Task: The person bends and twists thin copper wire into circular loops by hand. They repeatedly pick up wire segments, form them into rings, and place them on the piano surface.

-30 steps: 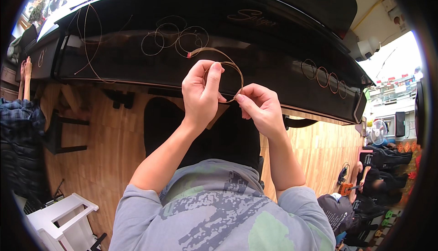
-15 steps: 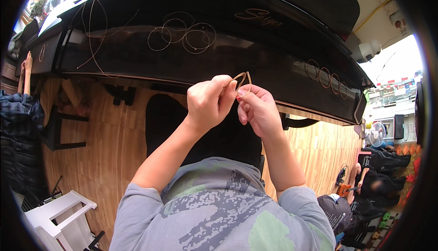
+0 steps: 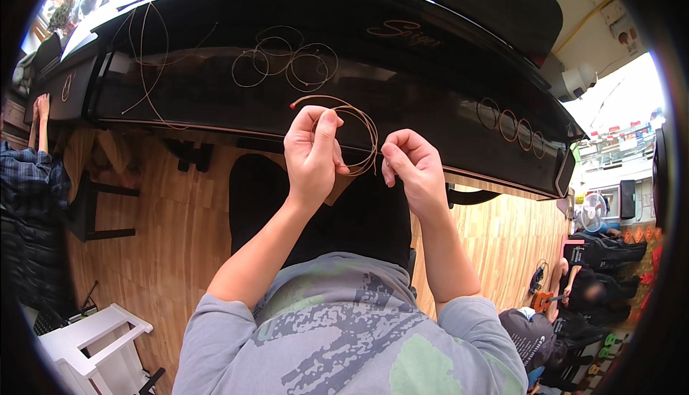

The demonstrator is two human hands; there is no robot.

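Note:
A coiled bronze-coloured guitar string (image 3: 373,131) hangs from my left hand (image 3: 313,152), pinched between the thumb and fingers. The coil opens out on the hand's right side, and one end with a small red tip sticks out to the upper left. Close to the coil's right edge is my right hand (image 3: 415,169), its thumb and forefinger pressed together and the other fingers curled. Whatever may be between those fingertips is too small to make out. Both hands are above the near edge of a glossy black piano (image 3: 430,101).
Several thin coiled strings (image 3: 312,65) lie on the piano at centre left. A loose looped string (image 3: 147,72) is farther left, and more coils (image 3: 508,126) lie at right. Another person's hands (image 3: 43,106) rest at the far left. A white stool (image 3: 108,337) stands lower left.
The string's loops have spread into a wider, rounder coil, and its red-tipped end now points upper left. My right hand has moved a little to the right, off the coil.

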